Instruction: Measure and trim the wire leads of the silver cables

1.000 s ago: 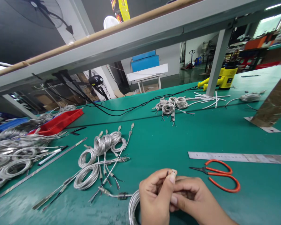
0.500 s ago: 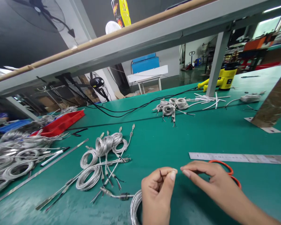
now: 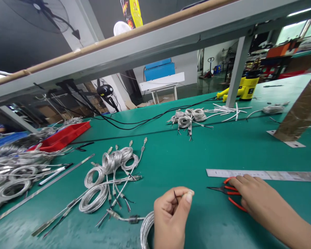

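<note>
My left hand (image 3: 172, 216) is closed in a pinch, thumb against forefinger, at the lower middle. A thin dark wire (image 3: 175, 197) sticks up between its fingers; the rest of what it holds is hidden. Partly behind that hand lies a coiled clear-jacketed cable (image 3: 146, 231), its connector end pointing left. My right hand (image 3: 251, 193) is over the orange handles of small scissors (image 3: 220, 188), fingers curled on the upper handle. The scissors' dark pointed blades face left, toward my left hand but apart from it.
A steel ruler (image 3: 264, 174) lies just beyond my right hand. Several coiled cables (image 3: 94, 197) with bare wire ends are left of centre. More coils (image 3: 185, 121) and white tubes (image 3: 226, 110) lie farther back. A red tray (image 3: 64, 136) is at left; a shelf beam (image 3: 134, 45) crosses overhead.
My right hand has left the spot beside my left fingertips, moved right and come down onto the scissors. The left hand keeps its pinch. The view has shifted slightly.
</note>
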`<action>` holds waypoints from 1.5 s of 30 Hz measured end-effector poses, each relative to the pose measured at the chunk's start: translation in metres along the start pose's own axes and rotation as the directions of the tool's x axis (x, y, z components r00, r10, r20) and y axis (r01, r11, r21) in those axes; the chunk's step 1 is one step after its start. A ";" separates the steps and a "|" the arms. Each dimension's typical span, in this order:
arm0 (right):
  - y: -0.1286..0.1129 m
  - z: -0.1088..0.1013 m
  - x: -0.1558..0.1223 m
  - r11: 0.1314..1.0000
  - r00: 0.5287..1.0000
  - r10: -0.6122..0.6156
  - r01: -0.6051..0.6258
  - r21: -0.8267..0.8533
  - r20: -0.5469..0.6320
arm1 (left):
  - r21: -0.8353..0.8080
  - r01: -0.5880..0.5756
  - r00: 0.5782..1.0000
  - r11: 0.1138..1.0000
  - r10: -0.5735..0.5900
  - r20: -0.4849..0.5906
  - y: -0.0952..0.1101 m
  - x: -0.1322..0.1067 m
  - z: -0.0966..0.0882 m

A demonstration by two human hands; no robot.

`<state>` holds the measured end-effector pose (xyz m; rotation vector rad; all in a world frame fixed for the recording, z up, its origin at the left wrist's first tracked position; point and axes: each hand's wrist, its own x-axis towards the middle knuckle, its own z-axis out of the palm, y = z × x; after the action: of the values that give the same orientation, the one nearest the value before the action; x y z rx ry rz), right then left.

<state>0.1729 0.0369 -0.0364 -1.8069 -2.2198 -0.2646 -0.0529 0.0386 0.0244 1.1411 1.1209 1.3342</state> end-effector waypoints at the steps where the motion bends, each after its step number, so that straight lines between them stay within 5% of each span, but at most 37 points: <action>1: -0.002 -0.003 0.003 1.000 0.999 0.003 -0.003 -0.001 0.051 | 0.000 0.000 1.000 1.000 0.000 -0.001 0.000 0.000 0.000; 6: -0.017 -0.016 0.011 0.959 0.972 0.084 -0.138 0.248 0.218 | -0.014 0.012 0.999 1.000 -0.011 0.031 0.000 -0.002 0.002; 9: -0.039 -0.021 0.006 0.798 0.975 0.068 -0.182 0.575 0.214 | -0.013 0.034 0.996 0.999 -0.033 0.080 -0.001 -0.004 0.004; 12: -0.061 -0.024 0.001 0.676 0.975 0.025 -0.179 0.715 0.221 | 0.006 0.021 0.992 1.000 -0.022 0.123 -0.002 -0.005 0.005; 26: -0.073 -0.027 0.000 0.790 0.983 -0.019 -0.098 0.605 0.183 | 0.067 -0.044 0.975 0.997 0.028 0.222 -0.016 -0.007 0.000; 45: -0.066 -0.037 0.006 0.851 0.961 -0.105 -0.047 0.523 0.257 | 0.058 -0.081 0.976 0.995 0.067 0.205 -0.015 -0.010 0.002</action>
<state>0.1104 0.0174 0.0027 -1.5692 -2.1979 0.5810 -0.0488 0.0298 0.0097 1.3473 0.9876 1.2130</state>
